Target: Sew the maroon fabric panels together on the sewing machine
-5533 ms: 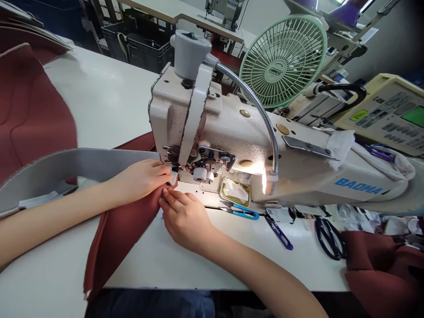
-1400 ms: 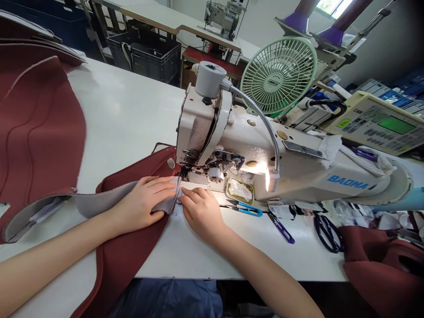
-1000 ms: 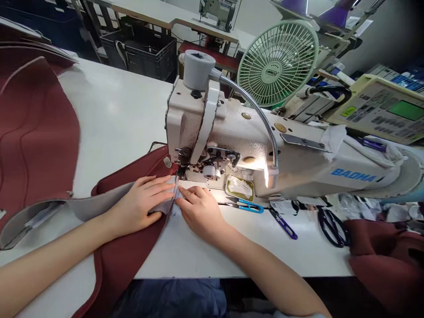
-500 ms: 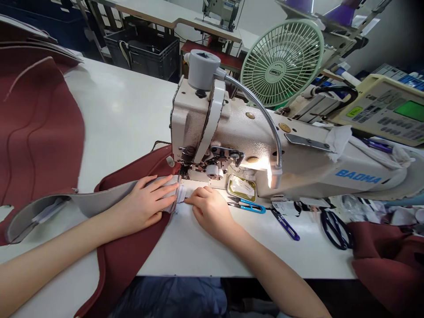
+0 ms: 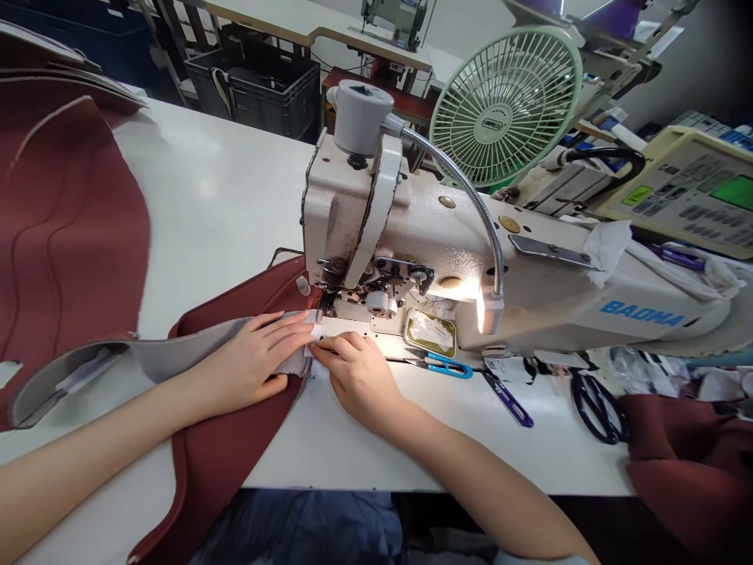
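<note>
My left hand (image 5: 259, 353) lies flat with fingers stretched out over a grey ribbed fabric strip (image 5: 297, 363), which rests on a dark red fabric piece (image 5: 247, 443). At the strip's right edge, a small white strip (image 5: 316, 333) shows beside my fingertips. My right hand (image 5: 361, 380) has its fingers together and bent, its fingertips pressed on this white strip and nearly meeting my left fingers. Just beyond both hands stands the sewing machine (image 5: 423, 235), its presser foot (image 5: 327, 302) over the fabric's far edge. The hold of my right fingertips is partly hidden.
Blue thread snips (image 5: 447, 366), purple snips (image 5: 511, 404) and black-handled scissors (image 5: 598, 408) lie right of my right hand. A small metal tin (image 5: 431, 333) sits under the machine arm. More red fabric (image 5: 70, 235) covers the left; a green fan (image 5: 506, 106) stands behind.
My right hand has moved left, onto the white strip beside my left fingers. Less of the white strip shows now. My left hand stays on the grey fabric, its fingers closer together.
</note>
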`<state>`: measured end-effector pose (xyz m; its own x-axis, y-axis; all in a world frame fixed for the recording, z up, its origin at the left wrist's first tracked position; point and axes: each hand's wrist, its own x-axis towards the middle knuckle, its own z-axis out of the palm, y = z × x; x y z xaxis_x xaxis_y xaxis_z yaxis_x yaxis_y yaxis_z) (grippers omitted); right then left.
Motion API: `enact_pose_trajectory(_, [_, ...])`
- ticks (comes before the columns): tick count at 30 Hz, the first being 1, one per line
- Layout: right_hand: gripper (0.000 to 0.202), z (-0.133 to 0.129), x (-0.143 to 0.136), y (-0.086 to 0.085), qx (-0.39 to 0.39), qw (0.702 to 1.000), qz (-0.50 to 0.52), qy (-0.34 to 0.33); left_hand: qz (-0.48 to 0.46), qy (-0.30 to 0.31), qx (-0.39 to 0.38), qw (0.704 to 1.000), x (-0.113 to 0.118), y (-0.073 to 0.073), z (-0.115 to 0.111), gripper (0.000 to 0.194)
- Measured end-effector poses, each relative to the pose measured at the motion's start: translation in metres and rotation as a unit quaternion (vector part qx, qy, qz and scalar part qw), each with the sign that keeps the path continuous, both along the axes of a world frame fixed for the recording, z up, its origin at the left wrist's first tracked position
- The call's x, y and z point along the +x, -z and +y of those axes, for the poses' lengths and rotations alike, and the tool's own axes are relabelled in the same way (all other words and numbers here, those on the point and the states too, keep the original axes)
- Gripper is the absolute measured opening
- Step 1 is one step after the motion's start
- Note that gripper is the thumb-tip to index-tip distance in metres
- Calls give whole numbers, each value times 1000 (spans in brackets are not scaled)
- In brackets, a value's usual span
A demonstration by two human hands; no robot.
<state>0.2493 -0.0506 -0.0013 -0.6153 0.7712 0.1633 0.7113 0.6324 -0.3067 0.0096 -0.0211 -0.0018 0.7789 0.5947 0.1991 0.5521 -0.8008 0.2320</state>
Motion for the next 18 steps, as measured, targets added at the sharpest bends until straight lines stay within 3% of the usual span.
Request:
enact_pose_trajectory(5, [41,4,-7,-4,12,999,-52,8,17,-28,7,999,1,0,5,59])
enact_pose_trajectory(10, [44,17,-11,-9,16,992,-106,64,26,-46,23,998,10,1,29,53])
enact_pose_trajectory(14, [44,24,-6,-11,26,987,-113,112,20,-50,10,998,25,0,44,52])
enact_pose_trajectory(18, [44,23,-1,-10,22,988,-107,112,5,-42,-4,999,31,0,46,53])
